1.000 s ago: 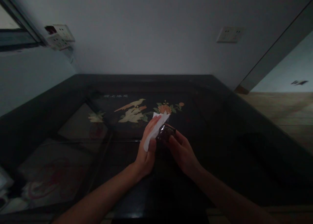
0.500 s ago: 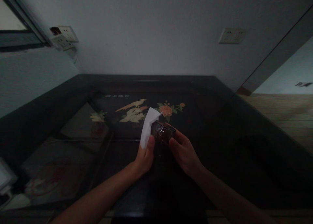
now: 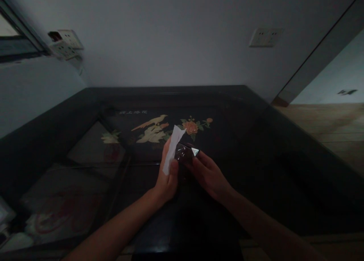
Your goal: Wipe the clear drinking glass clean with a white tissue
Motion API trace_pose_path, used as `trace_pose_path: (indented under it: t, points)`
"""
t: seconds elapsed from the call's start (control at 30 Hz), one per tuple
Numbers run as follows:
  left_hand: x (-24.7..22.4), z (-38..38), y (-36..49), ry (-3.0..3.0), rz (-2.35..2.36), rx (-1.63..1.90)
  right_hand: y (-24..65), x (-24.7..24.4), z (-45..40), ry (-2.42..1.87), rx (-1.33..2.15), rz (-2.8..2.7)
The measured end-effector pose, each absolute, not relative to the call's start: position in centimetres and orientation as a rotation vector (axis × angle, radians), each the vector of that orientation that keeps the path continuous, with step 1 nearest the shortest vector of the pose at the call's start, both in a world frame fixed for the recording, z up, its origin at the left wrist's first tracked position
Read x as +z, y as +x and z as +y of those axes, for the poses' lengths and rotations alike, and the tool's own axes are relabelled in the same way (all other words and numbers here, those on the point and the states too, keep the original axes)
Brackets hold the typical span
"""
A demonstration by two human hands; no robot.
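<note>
We log handling as midway: our left hand (image 3: 167,181) clamps a white, thin paper sheet (image 3: 172,151) against a dark, glossy, translucent rounded vessel (image 3: 183,154), our right hand's (image 3: 211,177) fingers gripping it above the black, shiny tabletop (image 3: 241,139), setting-down not yet done.

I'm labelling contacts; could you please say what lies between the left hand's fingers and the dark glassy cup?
In the head view, a white tissue lies between the left hand's fingers and the dark glassy cup.
</note>
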State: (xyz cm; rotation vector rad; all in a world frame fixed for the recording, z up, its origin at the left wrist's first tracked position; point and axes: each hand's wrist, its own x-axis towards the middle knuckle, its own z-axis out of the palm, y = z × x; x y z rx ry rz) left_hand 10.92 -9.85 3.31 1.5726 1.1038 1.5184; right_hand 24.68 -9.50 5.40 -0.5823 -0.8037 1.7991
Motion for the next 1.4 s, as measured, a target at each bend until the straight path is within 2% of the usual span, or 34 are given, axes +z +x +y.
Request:
trace_pose_path:
  t: [0.17,0.3,0.57,0.83,1.2,1.4]
  points:
    - [4.3,-9.6,10.8,2.083,1.068,1.578,24.4,5.6,-9.6,-0.583,1.756,-0.849]
    - [5.0,-9.5,10.5,2.546,1.033,1.489,24.2,5.9,-9.8,-0.599,1.695,-0.864]
    - [5.4,-10.1,10.4,2.891,0.902,1.225,24.4,5.2,-9.9,-0.738,1.633,-0.797]
    - [5.1,-9.5,10.6,2.318,0.981,1.448,24.6,5.7,-9.6,-0.601,1.654,-0.827]
    - [4.0,-9.1,11.1,1.311,1.222,1.459,24.6,4.5,-9.1,-0.614,1.697,-0.742]
    - [3.1,-9.1,11.4,1.179,1.242,1.461,24.4,4.6,-9.6,-0.63,1.71,-0.826]
